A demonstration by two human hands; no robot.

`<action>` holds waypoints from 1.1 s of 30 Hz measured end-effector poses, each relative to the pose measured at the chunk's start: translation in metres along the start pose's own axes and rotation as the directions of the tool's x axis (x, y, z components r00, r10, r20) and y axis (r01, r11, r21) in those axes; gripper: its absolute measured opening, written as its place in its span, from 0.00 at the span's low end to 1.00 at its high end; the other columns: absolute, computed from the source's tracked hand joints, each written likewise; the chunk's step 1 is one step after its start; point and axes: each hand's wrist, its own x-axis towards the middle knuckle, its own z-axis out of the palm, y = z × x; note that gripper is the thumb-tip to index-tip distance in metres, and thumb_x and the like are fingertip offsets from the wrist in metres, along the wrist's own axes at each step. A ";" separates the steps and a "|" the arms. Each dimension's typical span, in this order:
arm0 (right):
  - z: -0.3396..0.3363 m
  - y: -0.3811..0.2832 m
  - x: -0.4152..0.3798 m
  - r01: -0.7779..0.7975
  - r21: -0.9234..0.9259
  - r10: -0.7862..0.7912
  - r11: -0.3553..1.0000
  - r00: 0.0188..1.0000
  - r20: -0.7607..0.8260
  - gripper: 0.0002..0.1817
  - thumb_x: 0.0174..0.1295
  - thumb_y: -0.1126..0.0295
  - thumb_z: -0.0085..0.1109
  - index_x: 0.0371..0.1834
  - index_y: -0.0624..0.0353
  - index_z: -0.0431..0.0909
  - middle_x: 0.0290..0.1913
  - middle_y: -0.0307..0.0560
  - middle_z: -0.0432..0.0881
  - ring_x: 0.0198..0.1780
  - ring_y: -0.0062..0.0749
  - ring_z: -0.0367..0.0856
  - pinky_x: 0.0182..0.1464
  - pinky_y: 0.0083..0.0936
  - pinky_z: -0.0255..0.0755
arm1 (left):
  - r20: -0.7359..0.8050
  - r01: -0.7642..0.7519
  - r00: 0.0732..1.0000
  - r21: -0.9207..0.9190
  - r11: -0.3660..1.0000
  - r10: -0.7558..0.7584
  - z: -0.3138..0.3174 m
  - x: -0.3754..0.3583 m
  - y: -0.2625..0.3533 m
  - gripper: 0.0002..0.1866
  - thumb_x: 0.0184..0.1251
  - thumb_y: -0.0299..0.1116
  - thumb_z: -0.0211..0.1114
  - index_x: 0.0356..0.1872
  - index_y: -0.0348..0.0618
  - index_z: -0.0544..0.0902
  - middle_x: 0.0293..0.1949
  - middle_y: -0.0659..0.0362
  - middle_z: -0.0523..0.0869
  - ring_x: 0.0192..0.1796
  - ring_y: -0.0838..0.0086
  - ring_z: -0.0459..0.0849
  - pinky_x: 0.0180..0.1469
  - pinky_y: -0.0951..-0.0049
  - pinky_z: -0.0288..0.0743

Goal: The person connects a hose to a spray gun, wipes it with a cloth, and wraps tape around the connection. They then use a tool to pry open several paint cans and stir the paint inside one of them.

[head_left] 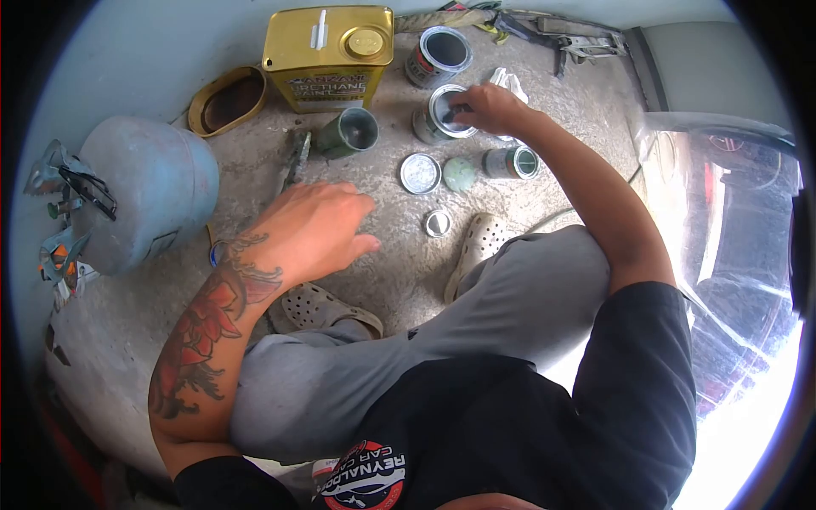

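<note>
My right hand (491, 109) is closed at the mouth of an open paint can (431, 126); what its fingers hold, if anything, is too small to make out. Over the floor, nearer to me, my left hand (327, 228) hangs with its fingers apart and nothing in them. Beyond it stands a dark green cup (337, 138). Another open can (421, 70) is behind the one at my right hand. A small can (501, 163), a round lid (420, 173), a green disc (460, 174) and a smaller lid (437, 223) lie or stand closer to me.
A gold rectangular thinner tin (327, 85) stands at the back beside an oval tray (194, 115). On the left is a blue-grey tank (161, 187). Clear plastic sheeting (731, 255) hangs at the right. My shoes (327, 308) rest on the concrete floor.
</note>
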 end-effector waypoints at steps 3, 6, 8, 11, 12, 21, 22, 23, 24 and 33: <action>0.002 0.002 -0.002 0.015 -0.006 -0.014 1.000 0.993 0.118 0.19 0.63 0.58 0.65 0.56 0.46 0.85 0.46 0.54 0.88 0.50 0.52 0.86 0.54 0.43 0.80 | -0.002 -0.003 1.000 0.000 1.000 0.003 0.000 0.000 0.000 0.23 0.68 0.42 0.68 0.57 0.38 0.82 0.58 0.48 0.84 0.61 0.51 0.81 0.64 0.55 0.74; 0.005 -0.001 -0.004 0.030 -0.018 -0.031 0.999 0.999 -0.019 0.17 0.64 0.59 0.64 0.55 0.47 0.85 0.44 0.52 0.89 0.49 0.50 0.87 0.54 0.43 0.80 | 0.005 -0.002 1.000 0.001 1.000 0.002 0.001 0.001 0.000 0.23 0.68 0.42 0.68 0.57 0.37 0.82 0.57 0.48 0.84 0.61 0.51 0.81 0.64 0.55 0.74; 0.000 -0.007 -0.004 0.024 -0.072 -0.033 0.997 0.992 -0.123 0.14 0.65 0.61 0.62 0.53 0.47 0.86 0.43 0.51 0.88 0.49 0.49 0.87 0.52 0.44 0.81 | 0.008 0.001 1.000 0.002 1.000 -0.001 0.001 0.002 0.000 0.23 0.68 0.42 0.68 0.57 0.37 0.82 0.57 0.48 0.84 0.61 0.51 0.81 0.64 0.55 0.74; -0.007 -0.015 0.003 -0.067 -0.301 0.052 0.951 0.997 -0.058 0.13 0.65 0.64 0.61 0.51 0.50 0.86 0.41 0.52 0.88 0.48 0.49 0.88 0.50 0.46 0.81 | 0.015 0.003 1.000 -0.005 1.000 -0.003 0.000 0.003 0.001 0.23 0.68 0.42 0.68 0.57 0.37 0.82 0.57 0.48 0.84 0.61 0.51 0.81 0.64 0.55 0.74; -0.007 -0.015 0.005 -0.066 -0.303 0.051 0.951 0.997 -0.058 0.13 0.65 0.64 0.61 0.51 0.50 0.86 0.41 0.52 0.88 0.48 0.49 0.88 0.50 0.46 0.81 | 0.002 -0.004 1.000 -0.005 1.000 0.004 0.001 0.002 0.001 0.23 0.68 0.42 0.68 0.57 0.37 0.82 0.57 0.48 0.84 0.61 0.51 0.81 0.64 0.55 0.74; 0.004 0.004 0.005 0.008 0.051 -0.001 0.999 0.991 -0.137 0.15 0.62 0.63 0.65 0.51 0.53 0.86 0.43 0.58 0.88 0.47 0.53 0.88 0.52 0.43 0.81 | 0.022 -0.015 1.000 -0.003 1.000 0.015 0.001 0.004 0.000 0.23 0.67 0.42 0.68 0.58 0.38 0.82 0.57 0.48 0.84 0.60 0.50 0.81 0.63 0.54 0.75; -0.006 -0.006 0.005 0.008 0.051 -0.001 0.999 0.991 -0.137 0.15 0.62 0.63 0.65 0.51 0.53 0.86 0.43 0.58 0.88 0.47 0.53 0.88 0.52 0.43 0.81 | 0.018 -0.020 1.000 -0.005 1.000 0.020 0.001 0.004 0.000 0.23 0.67 0.42 0.68 0.58 0.38 0.82 0.56 0.48 0.84 0.60 0.50 0.81 0.63 0.54 0.75; -0.016 -0.017 0.004 -0.105 -0.085 0.104 0.991 0.994 -0.025 0.15 0.63 0.63 0.65 0.51 0.53 0.86 0.44 0.58 0.88 0.47 0.53 0.88 0.52 0.43 0.81 | 0.017 -0.020 1.000 -0.006 1.000 0.020 0.002 0.004 -0.001 0.23 0.67 0.42 0.68 0.58 0.38 0.82 0.56 0.48 0.84 0.60 0.50 0.81 0.63 0.54 0.75; -0.025 -0.025 0.004 -0.199 -0.231 0.220 0.952 0.973 0.070 0.16 0.63 0.62 0.65 0.52 0.54 0.86 0.44 0.58 0.88 0.46 0.53 0.88 0.52 0.42 0.81 | -0.002 -0.025 1.000 -0.010 1.000 0.025 0.003 0.004 -0.002 0.23 0.67 0.42 0.69 0.58 0.38 0.81 0.56 0.48 0.84 0.60 0.50 0.81 0.62 0.54 0.75; -0.007 -0.006 0.002 -0.073 0.013 0.074 0.997 0.990 -0.122 0.12 0.61 0.62 0.65 0.41 0.57 0.86 0.40 0.57 0.88 0.45 0.52 0.88 0.49 0.42 0.82 | -0.004 -0.030 1.000 -0.021 0.999 0.030 0.007 0.004 -0.006 0.24 0.67 0.41 0.69 0.58 0.37 0.81 0.57 0.47 0.84 0.60 0.50 0.81 0.63 0.54 0.75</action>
